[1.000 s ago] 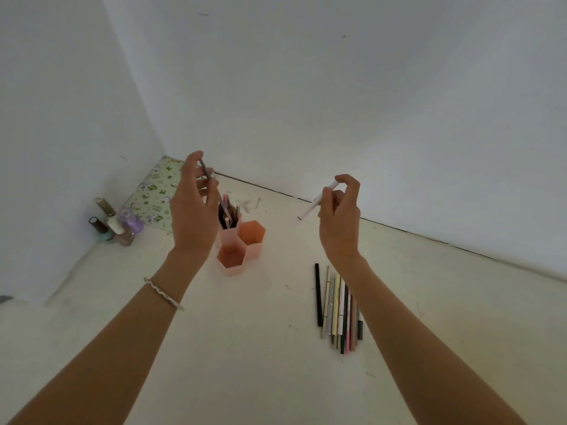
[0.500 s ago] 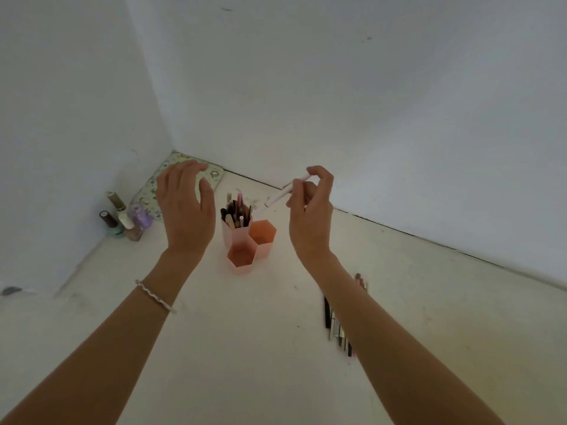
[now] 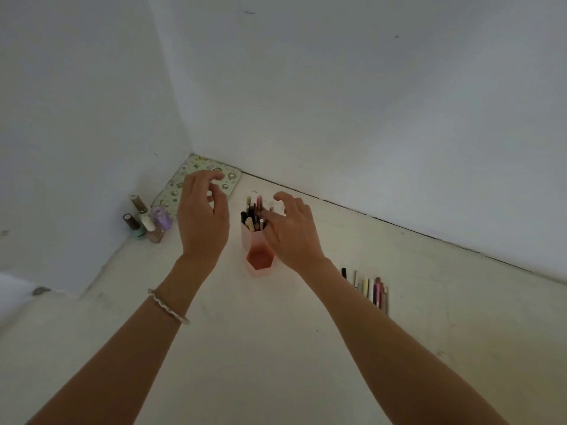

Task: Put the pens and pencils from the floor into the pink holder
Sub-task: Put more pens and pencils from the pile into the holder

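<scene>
Here, both hands empty, fingers spread, beside pink holder; nail-polish bottles leftward.

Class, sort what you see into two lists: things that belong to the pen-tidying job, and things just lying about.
Belongs to the job:
pink holder
pens in the holder
row of pens on the floor
left hand
right hand

Just lying about:
nail polish bottles
patterned green case

Four nail-polish bottles — two hands.
</scene>
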The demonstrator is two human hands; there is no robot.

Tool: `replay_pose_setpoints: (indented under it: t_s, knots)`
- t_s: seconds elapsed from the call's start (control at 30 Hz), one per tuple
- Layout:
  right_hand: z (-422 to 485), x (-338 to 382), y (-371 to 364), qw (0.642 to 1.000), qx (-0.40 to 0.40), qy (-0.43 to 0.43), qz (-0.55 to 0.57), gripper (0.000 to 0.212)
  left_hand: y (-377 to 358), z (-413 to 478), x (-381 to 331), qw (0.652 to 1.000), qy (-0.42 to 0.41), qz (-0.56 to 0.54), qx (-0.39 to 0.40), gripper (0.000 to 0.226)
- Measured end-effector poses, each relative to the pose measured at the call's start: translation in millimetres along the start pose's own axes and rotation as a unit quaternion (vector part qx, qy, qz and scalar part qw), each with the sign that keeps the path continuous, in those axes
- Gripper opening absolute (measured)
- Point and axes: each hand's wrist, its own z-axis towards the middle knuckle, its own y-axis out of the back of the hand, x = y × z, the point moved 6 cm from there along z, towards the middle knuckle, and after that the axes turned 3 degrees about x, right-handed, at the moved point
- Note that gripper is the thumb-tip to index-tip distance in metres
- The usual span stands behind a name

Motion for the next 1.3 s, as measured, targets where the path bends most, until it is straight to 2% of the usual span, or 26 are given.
replay_pose_setpoints:
  t_s: [0.07, 0.17, 0.23, 0.27, 0.3, 0.37, 0.4, 0.47, 0.63, 0.73, 0.8, 0.87, 0.93, 1.03, 1.2, 1.3]
  knots:
    - [-5, -9, 9, 0.999, -0.013, -0.025, 0.031, 0.038, -12, -4, -16, 1.000, -0.010, -0.009, 0.013, 0.025]
    - [-14, -41, 40, 0.979, -0.116, -0.126, 0.109, 0.048, -39, -20, -50, 0.997, -0.057, -0.024, 0.044, 0.023]
    - [-25, -66, 60, 0.964, -0.156, -0.174, 0.124, 0.047, -71, -41, -68, 0.992, -0.051, -0.017, 0.116, 0.020]
    - [-31, -79, 68, 0.959, -0.163, -0.192, 0.127, 0.046, -94, -54, -71, 0.983, -0.023, 0.002, 0.181, 0.017]
    - [-38, -91, 75, 0.955, -0.165, -0.210, 0.130, 0.044, -121, -70, -69, 0.964, 0.018, 0.037, 0.264, 0.014]
    - [-52, -111, 85, 0.948, -0.160, -0.238, 0.134, 0.041, -167, -110, -58, 0.888, 0.107, 0.125, 0.430, 0.015]
    - [-58, -120, 89, 0.946, -0.155, -0.250, 0.134, 0.038, -182, -129, -54, 0.852, 0.136, 0.154, 0.482, 0.019]
    - [-73, -135, 93, 0.945, -0.137, -0.268, 0.132, 0.034, -203, -160, -51, 0.822, 0.152, 0.190, 0.514, 0.022]
    - [-100, -159, 89, 0.943, -0.084, -0.286, 0.150, 0.030, -231, -195, -50, 0.809, 0.106, 0.293, 0.498, 0.016]
    - [-106, -171, 77, 0.934, -0.036, -0.308, 0.175, 0.025, -232, -194, -40, 0.801, 0.114, 0.301, 0.505, 0.017]
    - [-109, -177, 67, 0.932, -0.003, -0.322, 0.168, 0.017, -226, -182, -37, 0.822, 0.136, 0.259, 0.489, 0.017]
    - [-111, -185, 54, 0.936, 0.042, -0.330, 0.118, 0.010, -217, -160, -39, 0.863, 0.147, 0.196, 0.441, 0.017]
    - [-114, -194, 37, 0.934, 0.123, -0.334, 0.032, 0.021, -206, -135, -47, 0.904, 0.132, 0.129, 0.385, 0.014]
    - [-123, -203, 17, 0.910, 0.229, -0.336, -0.077, 0.040, -185, -109, -62, 0.939, 0.107, 0.050, 0.324, 0.012]
    - [-138, -201, -3, 0.894, 0.269, -0.345, -0.096, 0.041, -161, -92, -70, 0.961, 0.101, -0.040, 0.255, 0.007]
    - [-133, -190, -11, 0.894, 0.236, -0.380, 0.000, 0.033, -147, -83, -70, 0.971, 0.084, -0.055, 0.219, 0.015]
